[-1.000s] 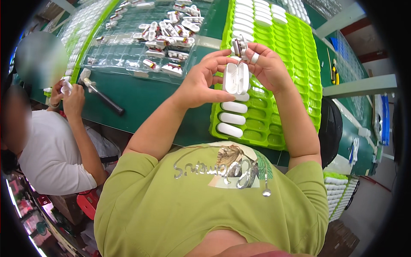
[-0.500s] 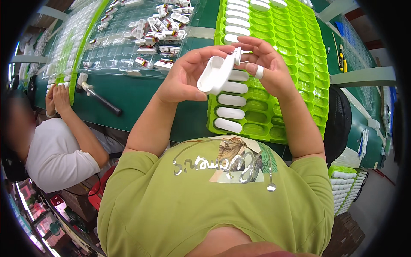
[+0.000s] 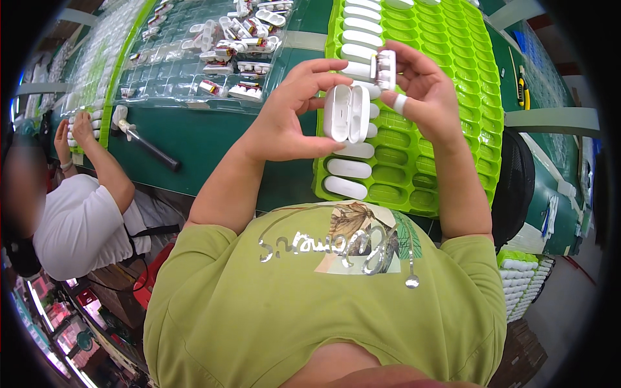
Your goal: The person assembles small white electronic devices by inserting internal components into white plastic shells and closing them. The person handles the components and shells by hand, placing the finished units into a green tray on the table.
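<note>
So my left hand point(image 3: 284, 123) is closed round a white hinged case point(image 3: 347, 113), flipped open, thumb and fingers clamped on its edges. My right hand point(image 3: 424, 90) pinches a small white-and-silver insert point(image 3: 385, 68) between thumb and fingertips, just above and to the right of the open case, nearly touching its top edge. There's a white band on one right finger.

Looks to me like I'm at the fitting step: insert lined up, not yet seated. Next move, I reckon, needs the insert tilted to match the cavity and pressed down while the left keeps the case steady.

Counts: one open case in hand, one insert. Behind my grip sits the green slotted tray point(image 3: 446, 149); I count about three closed white cases point(image 3: 346, 187) below my left hand, and maybe four more above, partly hidden. Off to the left of my grip is a clear blister tray point(image 3: 162, 71) with a scatter of small parts, too jumbled to count. One hammer-like tool point(image 3: 145, 142) lies further left, near a co-worker's two hands point(image 3: 74, 126).
</note>
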`<state>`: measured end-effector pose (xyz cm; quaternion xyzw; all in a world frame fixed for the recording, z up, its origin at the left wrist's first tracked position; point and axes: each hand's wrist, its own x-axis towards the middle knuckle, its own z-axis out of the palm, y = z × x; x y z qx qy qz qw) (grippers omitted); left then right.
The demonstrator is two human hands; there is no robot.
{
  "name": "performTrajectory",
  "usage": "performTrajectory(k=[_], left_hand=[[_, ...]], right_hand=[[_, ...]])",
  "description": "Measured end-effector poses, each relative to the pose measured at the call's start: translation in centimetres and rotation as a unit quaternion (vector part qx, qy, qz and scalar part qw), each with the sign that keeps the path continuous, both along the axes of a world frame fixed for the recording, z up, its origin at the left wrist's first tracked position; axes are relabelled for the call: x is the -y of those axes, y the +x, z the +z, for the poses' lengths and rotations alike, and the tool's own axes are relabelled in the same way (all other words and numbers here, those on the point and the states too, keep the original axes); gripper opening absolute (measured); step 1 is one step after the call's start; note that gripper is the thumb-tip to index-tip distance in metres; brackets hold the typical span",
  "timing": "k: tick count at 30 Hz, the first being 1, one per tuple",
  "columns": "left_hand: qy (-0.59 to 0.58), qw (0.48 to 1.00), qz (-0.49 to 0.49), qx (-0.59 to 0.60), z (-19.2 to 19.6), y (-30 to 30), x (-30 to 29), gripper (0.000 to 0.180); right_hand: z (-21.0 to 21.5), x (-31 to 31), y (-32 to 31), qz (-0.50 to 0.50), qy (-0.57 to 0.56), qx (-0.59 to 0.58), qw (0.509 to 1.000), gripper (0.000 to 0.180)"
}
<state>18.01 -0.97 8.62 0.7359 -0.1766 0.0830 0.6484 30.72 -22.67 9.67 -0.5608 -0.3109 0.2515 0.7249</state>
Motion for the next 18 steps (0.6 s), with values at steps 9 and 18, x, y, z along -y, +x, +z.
performTrajectory(k=[9, 18], left_hand=[[0.081, 0.994, 0.071, -0.011, -0.4, 0.0, 0.5, 0.073], [0.060, 0.995, 0.076, 0.014, -0.6, 0.1, 1.0, 0.070]], right_hand=[[2.3, -0.4, -3.0, -0.039, -0.132, 0.353, 0.926, 0.064], [2.2, -0.3, -2.9, -0.045, -0.154, 0.442, 0.882, 0.061]])
